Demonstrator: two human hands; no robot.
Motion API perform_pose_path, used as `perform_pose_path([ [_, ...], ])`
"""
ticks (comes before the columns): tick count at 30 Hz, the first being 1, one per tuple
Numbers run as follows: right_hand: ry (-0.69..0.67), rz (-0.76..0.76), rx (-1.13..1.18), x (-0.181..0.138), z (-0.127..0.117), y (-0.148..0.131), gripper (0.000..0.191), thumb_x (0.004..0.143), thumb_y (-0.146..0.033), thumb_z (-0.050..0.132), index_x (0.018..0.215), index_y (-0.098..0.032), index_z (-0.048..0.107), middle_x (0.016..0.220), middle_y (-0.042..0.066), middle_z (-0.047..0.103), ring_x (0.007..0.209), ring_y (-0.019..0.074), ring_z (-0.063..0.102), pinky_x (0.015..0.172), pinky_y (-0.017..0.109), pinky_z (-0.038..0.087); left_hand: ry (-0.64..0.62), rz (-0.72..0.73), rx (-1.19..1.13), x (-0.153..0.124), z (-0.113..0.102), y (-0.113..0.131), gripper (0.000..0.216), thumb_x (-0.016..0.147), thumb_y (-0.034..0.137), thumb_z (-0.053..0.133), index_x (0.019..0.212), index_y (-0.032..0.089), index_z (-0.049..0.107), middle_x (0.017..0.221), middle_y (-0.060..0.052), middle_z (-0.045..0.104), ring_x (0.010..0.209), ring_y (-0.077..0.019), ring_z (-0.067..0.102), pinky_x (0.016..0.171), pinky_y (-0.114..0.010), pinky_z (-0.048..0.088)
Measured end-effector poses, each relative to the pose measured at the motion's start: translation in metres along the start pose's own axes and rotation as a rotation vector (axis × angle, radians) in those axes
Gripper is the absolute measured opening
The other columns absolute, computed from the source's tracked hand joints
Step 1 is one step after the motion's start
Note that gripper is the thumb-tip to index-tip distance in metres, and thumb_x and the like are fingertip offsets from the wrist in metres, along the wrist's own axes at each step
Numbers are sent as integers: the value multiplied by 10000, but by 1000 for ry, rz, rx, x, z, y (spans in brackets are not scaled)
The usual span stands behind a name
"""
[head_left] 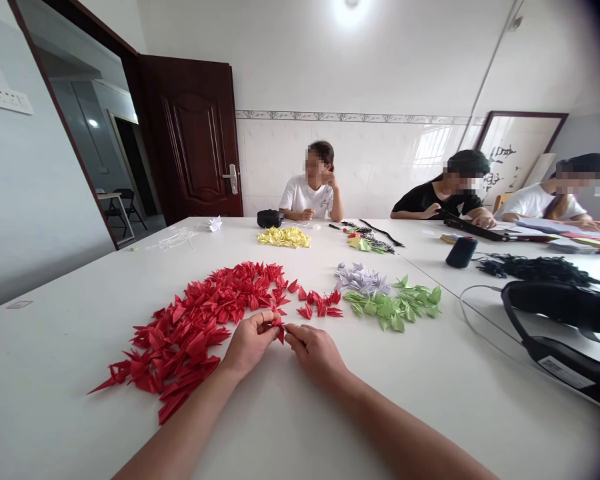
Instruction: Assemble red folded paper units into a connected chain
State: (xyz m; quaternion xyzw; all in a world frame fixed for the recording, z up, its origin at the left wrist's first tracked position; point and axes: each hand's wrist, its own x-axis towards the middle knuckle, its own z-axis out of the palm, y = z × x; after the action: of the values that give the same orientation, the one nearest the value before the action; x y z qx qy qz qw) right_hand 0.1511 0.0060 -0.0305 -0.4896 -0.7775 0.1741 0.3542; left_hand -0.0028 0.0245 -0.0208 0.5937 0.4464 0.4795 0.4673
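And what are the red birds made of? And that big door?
The red birds look like folded paper: thin and matte, with crisp creases and sharp points. The door looks like wood, or maybe a wood-look finish: dark reddish-brown, slightly shiny, with raised panels.

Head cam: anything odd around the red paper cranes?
Nothing looks badly off. Only a loose straggle of red paper cranes sits apart from the main heap, trailing toward the lilac paper cranes, as if spilled.

Matt red folded paper cranes (180,327), smooth white tabletop (55,373), glossy dark wood door (190,133)
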Motion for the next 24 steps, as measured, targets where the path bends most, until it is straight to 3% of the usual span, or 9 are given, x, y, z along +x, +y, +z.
perform_pose_path([
  [5, 21, -12, 20, 0, -2, 0, 234, 859, -273, 388, 839, -221, 615, 734, 10, 616, 635, 124, 528, 587, 209, 361, 48, -35, -4, -1, 0, 4, 291, 621, 335, 667, 855, 163, 652, 759, -19, 648, 721, -145, 585, 744, -274, 466],
  [11, 91, 20, 119, 2, 0, 1, 264, 796, -329, 495, 1009, -202, 585, 807, 28, 636, 686, 140, 558, 623, 237, 413, 51, -92, -73, -2, 0, 4, 330, 649, 379, 652, 902, 167, 638, 804, -40, 643, 737, -140, 584, 720, -267, 477],
  [18, 185, 127, 265, 5, 4, 5, 405, 710, -412, 605, 1034, -169, 581, 986, 82, 616, 885, 193, 576, 757, 299, 459, -132, -91, -54, -7, 4, 7, 299, 745, 435, 548, 864, 178, 645, 753, -23, 625, 709, -132, 570, 691, -257, 454],
  [21, 163, 176, 318, 6, 4, 8, 373, 735, -411, 573, 1018, -169, 589, 938, 70, 630, 841, 186, 588, 743, 306, 468, -195, -74, -69, -9, 5, 9, 315, 773, 450, 511, 821, 168, 644, 762, -31, 627, 729, -137, 574, 713, -265, 447],
  [24, 136, 198, 366, 6, 5, 9, 371, 739, -349, 562, 1059, -163, 569, 886, 58, 637, 774, 167, 591, 715, 299, 474, -243, -25, -68, -10, 5, 10, 293, 736, 388, 591, 931, 174, 635, 845, -43, 641, 745, -131, 568, 711, -253, 438],
])
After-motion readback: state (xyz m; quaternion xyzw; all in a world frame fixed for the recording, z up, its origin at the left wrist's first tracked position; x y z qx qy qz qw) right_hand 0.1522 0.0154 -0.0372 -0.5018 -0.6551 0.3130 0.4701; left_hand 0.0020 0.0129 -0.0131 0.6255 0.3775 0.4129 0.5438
